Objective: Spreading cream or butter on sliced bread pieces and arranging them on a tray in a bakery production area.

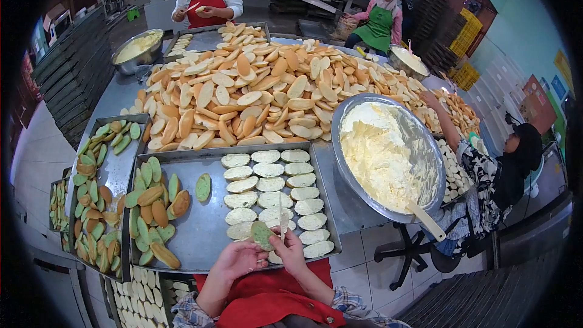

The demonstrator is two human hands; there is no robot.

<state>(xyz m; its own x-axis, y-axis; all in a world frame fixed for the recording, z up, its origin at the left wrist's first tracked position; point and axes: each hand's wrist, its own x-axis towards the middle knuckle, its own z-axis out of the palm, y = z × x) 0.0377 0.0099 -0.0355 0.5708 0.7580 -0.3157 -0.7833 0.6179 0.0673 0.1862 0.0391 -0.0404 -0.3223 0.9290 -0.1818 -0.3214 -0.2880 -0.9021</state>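
Observation:
My right hand [288, 247] grips a narrow spreading knife [281, 214] pointing up, and its fingertips also touch the edge of a green oval bread slice [262, 235]. Palm up beside it, my left hand [240, 257] has its fingers against the slice's lower left; whether it bears the slice is unclear. Both hands are over the front edge of a metal tray [196, 237]. Cream-coated oval slices [270, 184] lie there in three columns on the right. Green-cut bread halves [155, 209] are heaped on its left, and one green slice [203, 187] lies apart.
Behind the tray rises a large pile of bread halves [255, 95]. A steel bowl of cream [387, 159] with a spatula [426, 221] stands at right. Another tray of green bread [102, 191] stands at left. Several people work around the table, one [487, 168] close at right.

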